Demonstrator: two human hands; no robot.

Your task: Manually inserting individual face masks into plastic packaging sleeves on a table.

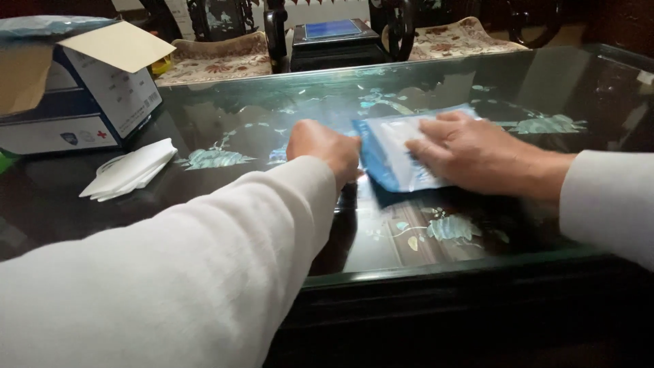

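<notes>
The right hand (477,153) is lying flat, fingers spread, pressing a blue-and-clear plastic packet (395,153) onto the dark glass-topped worktop (272,116). The left hand (325,146) is curled closed at the packet's left edge, apparently pinching it; the fingertips are hidden. The hands are sitting close together. Well to the left, a stack of white folded sheets (129,170) is lying near an open white-and-blue cardboard box (95,95).
</notes>
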